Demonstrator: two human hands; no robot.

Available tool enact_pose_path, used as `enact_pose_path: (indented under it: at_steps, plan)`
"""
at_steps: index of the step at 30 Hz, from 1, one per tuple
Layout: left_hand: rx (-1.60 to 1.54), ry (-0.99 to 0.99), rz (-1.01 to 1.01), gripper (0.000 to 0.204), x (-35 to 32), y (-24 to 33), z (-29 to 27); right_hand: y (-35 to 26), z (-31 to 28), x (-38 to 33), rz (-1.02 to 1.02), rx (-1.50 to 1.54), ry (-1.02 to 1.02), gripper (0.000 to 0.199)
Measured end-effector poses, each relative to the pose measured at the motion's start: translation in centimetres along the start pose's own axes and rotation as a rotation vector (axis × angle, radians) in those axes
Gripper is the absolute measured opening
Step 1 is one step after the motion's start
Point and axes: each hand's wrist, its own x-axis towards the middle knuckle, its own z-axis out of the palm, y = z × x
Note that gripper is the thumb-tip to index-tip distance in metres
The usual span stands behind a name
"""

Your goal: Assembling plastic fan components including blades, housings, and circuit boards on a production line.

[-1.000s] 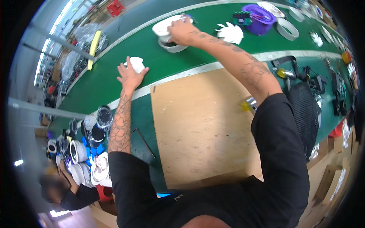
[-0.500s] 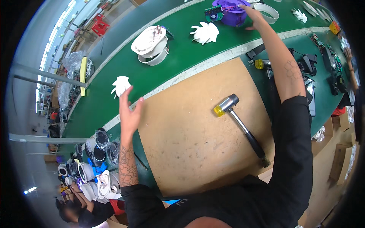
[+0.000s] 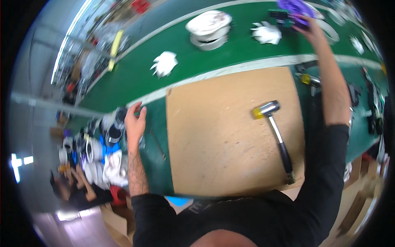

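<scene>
My right hand reaches to the far right, its fingers closed on the near rim of a purple round plastic housing. A small green circuit board sits at the housing's left side; motion blurs the exact grip. My left hand hovers left of the brown board, fingers apart and holding nothing. On the brown board lies a mallet with a chrome head, one yellow face and a black grip.
White fan blades and more fan blades lie on the green bench, with stacked white housings between them. A second mallet rests under my right arm. A thin rod lies near my left hand. Another person works at lower left.
The view has swung left, so the bench things sit farther right. My right hand has moved from the purple housing's right side to its near rim. My left hand has drawn back from the fan blades.
</scene>
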Motion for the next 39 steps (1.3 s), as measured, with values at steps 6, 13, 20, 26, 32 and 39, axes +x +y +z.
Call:
enact_pose_path:
  at_steps: [6,13,20,26,32,39]
  plan:
    - [0.200,-0.196,-0.112,0.046,-4.3,-3.0,-0.2,-7.1,1.2,-15.6,0.049,-0.191,-0.142,0.024]
    - [0.210,-0.283,-0.215,0.049,-7.8,-1.6,-0.2,2.4,11.1,-37.1,0.500,-0.381,-0.391,0.028]
    - [0.351,-0.408,-0.144,0.052,-9.3,-1.5,-0.8,8.3,14.0,-44.8,0.592,-0.417,-0.427,0.073]
    - [-0.400,-0.006,-0.039,0.031,-11.5,2.7,-4.6,6.1,14.2,-45.6,-0.805,-1.440,-1.031,0.060]
    - [-1.183,-0.082,0.218,0.017,-11.5,15.0,-4.6,5.5,14.7,-45.2,-0.536,-1.264,-1.046,0.045]
    - [-1.066,-0.392,0.157,0.013,-10.5,16.2,3.0,3.8,9.6,-45.0,-0.475,-1.150,-0.916,0.037]
